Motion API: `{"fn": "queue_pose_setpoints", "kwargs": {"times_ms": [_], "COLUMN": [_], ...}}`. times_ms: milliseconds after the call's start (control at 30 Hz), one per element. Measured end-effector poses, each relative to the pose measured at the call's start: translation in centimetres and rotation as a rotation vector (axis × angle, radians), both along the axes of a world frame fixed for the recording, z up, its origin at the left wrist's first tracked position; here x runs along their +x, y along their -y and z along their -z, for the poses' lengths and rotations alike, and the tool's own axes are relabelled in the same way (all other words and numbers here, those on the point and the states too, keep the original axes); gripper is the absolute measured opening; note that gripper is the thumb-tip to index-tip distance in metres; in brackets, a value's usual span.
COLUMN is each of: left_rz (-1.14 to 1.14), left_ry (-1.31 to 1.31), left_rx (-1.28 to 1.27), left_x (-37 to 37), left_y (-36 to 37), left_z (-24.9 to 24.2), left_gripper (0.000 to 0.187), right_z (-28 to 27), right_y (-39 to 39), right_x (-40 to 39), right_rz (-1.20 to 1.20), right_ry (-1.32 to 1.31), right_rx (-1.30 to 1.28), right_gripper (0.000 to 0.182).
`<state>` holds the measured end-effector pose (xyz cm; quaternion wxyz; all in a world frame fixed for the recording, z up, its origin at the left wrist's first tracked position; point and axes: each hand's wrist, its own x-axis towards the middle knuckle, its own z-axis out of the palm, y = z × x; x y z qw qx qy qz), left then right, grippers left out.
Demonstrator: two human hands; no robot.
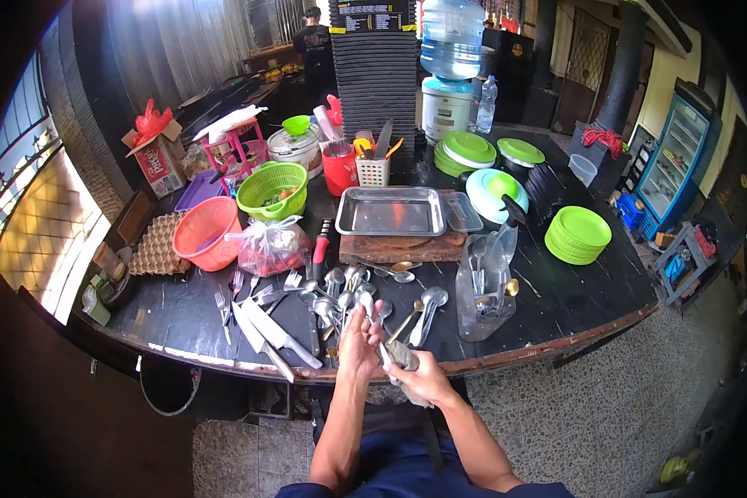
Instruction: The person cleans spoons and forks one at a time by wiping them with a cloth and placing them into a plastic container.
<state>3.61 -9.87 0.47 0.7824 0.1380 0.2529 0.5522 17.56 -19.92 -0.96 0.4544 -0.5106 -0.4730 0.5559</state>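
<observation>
Both my hands are at the table's front edge. My right hand (pixel 423 380) grips a bunched grey cloth (pixel 403 357), which hangs below the fingers. A pale spoon handle (pixel 384 353) runs from the cloth up beside my left palm. My left hand (pixel 359 347) is upright, its fingers bent together around the spoon, whose bowl I cannot make out clearly. Beyond my fingers lies a loose pile of spoons (pixel 334 280). More spoons (pixel 427 311) lie to the right. Two large knives (pixel 278 334) and several forks (pixel 224 309) are on the left.
A clear container with cutlery (pixel 485 307) stands right, near green plates (pixel 578 236). Behind are a metal tray (pixel 390 211) on a wooden board (pixel 365 251), a red basket (pixel 197 236), a green basket (pixel 266 178) and a plastic bag (pixel 270 249). A person (pixel 314 50) stands far back.
</observation>
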Motion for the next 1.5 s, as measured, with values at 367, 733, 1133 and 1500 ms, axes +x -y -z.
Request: {"fn": "queue_pose_setpoints", "kwargs": {"times_ms": [367, 733, 1133, 1500], "left_rz": [0.091, 0.102, -0.113, -0.279], "left_ry": [-0.125, -0.617, -0.618, -0.719], "left_rx": [0.163, 0.510, 0.463, 0.443], "left_x": [1.6, 2.9, 4.9, 4.4], "left_y": [1.7, 3.5, 4.3, 2.9], "left_z": [-2.9, -2.9, -3.6, -1.0], "left_gripper": [0.022, 0.027, 0.023, 0.025], "right_z": [-5.2, -6.8, -3.0, -2.1], "right_y": [-1.7, -2.8, -3.3, -1.7], "right_x": [2.7, 0.6, 0.7, 0.0], "right_rz": [0.610, 0.570, 0.541, 0.345], "right_ry": [0.066, 0.499, -0.187, -0.006], "right_rx": [0.256, 0.571, 0.228, 0.174], "right_gripper": [0.031, 0.027, 0.024, 0.024]}}
